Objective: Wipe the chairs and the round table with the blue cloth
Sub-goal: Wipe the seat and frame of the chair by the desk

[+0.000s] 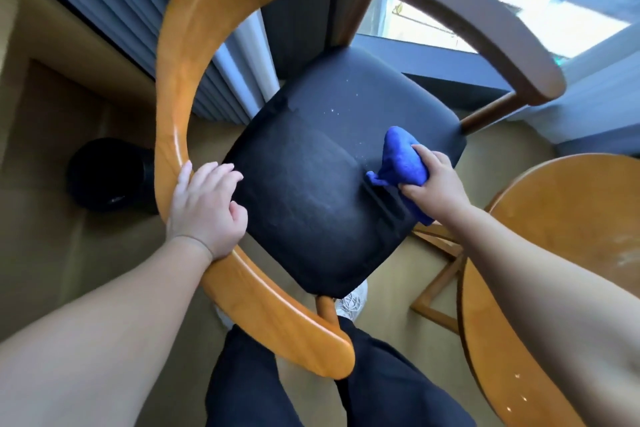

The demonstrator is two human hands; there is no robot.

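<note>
Fingers of our right hand [433, 177] clamp the blue cloth [401, 159] against the right edge of the chair [311, 184] seat. Our left hand [204, 208] rests on its curved rail, fingers loosely straight. The round bench [571, 218] stands just beside.

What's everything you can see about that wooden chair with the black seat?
The chair has a glossy honey-coloured wooden frame: one curved rail forming back and armrests, on slim legs. Its black padded seat carries pale specks. It stands upright on the floor beside the round table. The left hand rests on the rail; the right hand presses the blue cloth against the seat's edge.
</note>
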